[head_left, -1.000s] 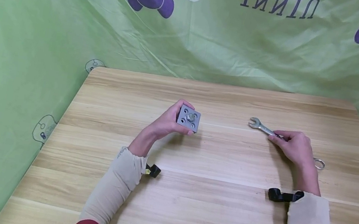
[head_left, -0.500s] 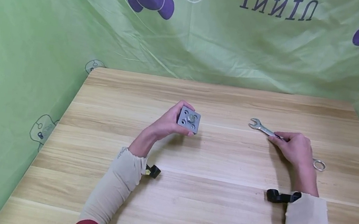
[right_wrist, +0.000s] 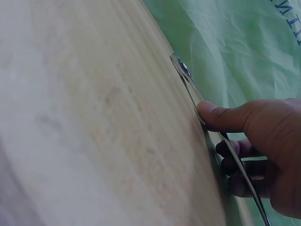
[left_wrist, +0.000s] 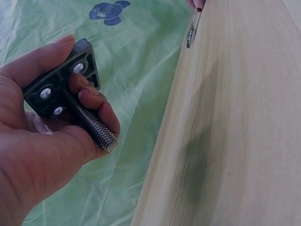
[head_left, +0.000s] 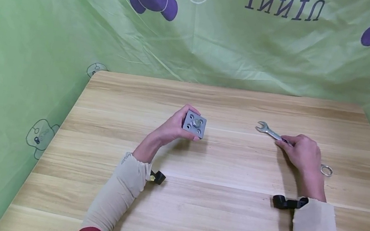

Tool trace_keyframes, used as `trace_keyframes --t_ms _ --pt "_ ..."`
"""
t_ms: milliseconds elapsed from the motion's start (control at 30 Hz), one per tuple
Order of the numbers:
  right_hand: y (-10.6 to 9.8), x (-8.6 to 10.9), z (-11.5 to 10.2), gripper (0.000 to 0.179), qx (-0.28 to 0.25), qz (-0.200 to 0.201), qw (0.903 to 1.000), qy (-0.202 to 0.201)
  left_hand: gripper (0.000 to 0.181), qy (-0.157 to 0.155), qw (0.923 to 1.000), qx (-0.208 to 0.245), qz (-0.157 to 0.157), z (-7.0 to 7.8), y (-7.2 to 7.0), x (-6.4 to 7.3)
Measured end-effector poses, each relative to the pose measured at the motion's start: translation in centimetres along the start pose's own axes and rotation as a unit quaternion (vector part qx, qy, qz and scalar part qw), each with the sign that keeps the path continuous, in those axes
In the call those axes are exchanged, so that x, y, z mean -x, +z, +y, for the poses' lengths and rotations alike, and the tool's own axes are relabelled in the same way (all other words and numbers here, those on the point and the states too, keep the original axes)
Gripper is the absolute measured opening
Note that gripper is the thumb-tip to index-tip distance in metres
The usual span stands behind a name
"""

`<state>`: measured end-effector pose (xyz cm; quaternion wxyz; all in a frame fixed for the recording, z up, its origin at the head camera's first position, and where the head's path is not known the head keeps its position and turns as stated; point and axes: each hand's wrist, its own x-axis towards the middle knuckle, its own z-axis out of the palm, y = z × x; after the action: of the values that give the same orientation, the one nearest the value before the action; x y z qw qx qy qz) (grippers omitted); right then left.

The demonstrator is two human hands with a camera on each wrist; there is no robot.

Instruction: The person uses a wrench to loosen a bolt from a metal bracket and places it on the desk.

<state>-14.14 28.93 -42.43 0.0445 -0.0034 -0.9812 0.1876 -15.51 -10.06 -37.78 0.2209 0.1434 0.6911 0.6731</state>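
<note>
My left hand grips a square grey plate with several round holes, held above the table. A hex bolt goes through its middle, head facing up in the head view. Seen from the left wrist, the bolt's threaded shank sticks out of the plate's hollow underside, with fingers curled beside it. Over on the right, my right hand pinches a silver combination wrench by its shaft. The wrench's open end points left, and its ring end shows beyond the wrist. From the right wrist, the wrench appears edge-on, close over the tabletop.
Both hands are over a light wood-grain table. A green printed cloth hangs behind it and along its sides. Black wrist-camera mounts stick out at both sleeve cuffs.
The right hand and wrench have shifted very slightly left in the head view. The left hand keeps its hold on the plate, almost still.
</note>
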Motion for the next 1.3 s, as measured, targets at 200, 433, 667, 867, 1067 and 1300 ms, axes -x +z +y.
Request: trace_keyframes --t_ms 200,433,667,867,1067,1300 --pt "0.2 0.1 0.3 0.037 0.011 0.014 0.9998 -0.007 0.07 0.0 1.0 0.005 -0.003 0.0 0.0 0.0" --pt "0.6 0.2 0.7 0.033 -0.008 0.038 0.9984 -0.04 0.069 0.003 0.9999 0.013 -0.004 -0.1 0.0 0.1" --pt "1.4 0.2 1.1 0.028 -0.062 0.083 0.9923 -0.068 0.069 0.001 0.9999 0.016 -0.002 0.0 0.0 0.1" --pt "1.7 0.1 1.2 0.029 -0.085 0.085 0.9915 -0.049 0.069 0.0 0.9999 0.012 0.0 0.1 -0.1 0.2" --pt "1.9 0.1 1.3 0.027 -0.095 0.086 0.9908 -0.044 0.069 0.0 0.9999 0.011 0.001 0.0 -0.2 0.2" --pt "1.5 0.3 1.3 0.032 -0.098 0.06 0.9927 -0.039 0.071 0.002 0.9999 0.01 0.0 -0.1 -0.2 0.2"
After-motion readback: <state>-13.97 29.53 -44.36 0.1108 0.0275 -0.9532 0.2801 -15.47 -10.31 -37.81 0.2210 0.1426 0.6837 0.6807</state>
